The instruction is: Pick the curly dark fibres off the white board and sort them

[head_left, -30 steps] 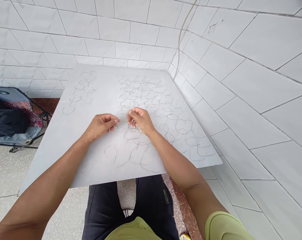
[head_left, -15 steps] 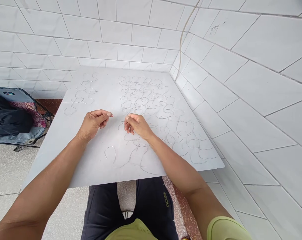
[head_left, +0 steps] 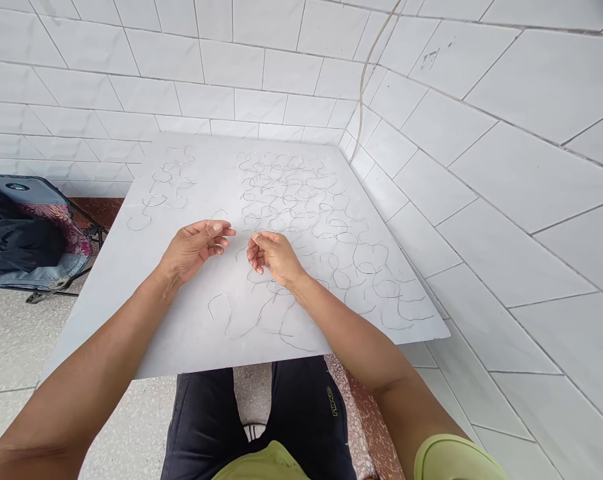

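My left hand (head_left: 194,248) is above the pale board (head_left: 116,293), its thumb and forefinger together at a thin wire (head_left: 220,212) that curves up behind the fingertips. The other fingers are loosely bent. Just to the right, my right hand (head_left: 277,259) has thumb and forefinger pinched, with the remaining fingers curled; anything between them is too fine to see. A small gap separates the hands. Beneath and beyond the right hand lie rows of thin bent wires (head_left: 286,193), many of them S-shaped. One larger curved wire (head_left: 228,320) rests near the front edge.
A smaller group of bent wires (head_left: 164,187) lies at the board's far left. White tiled walls (head_left: 266,67) border the back and right, with a cable (head_left: 362,87) hanging in the corner. On the left stands a folding chair (head_left: 71,263) with dark cloth on it.
The left fingers have moved from a tight pinch to a more extended position, and a curved wire now shows above them. My right hand has barely moved.
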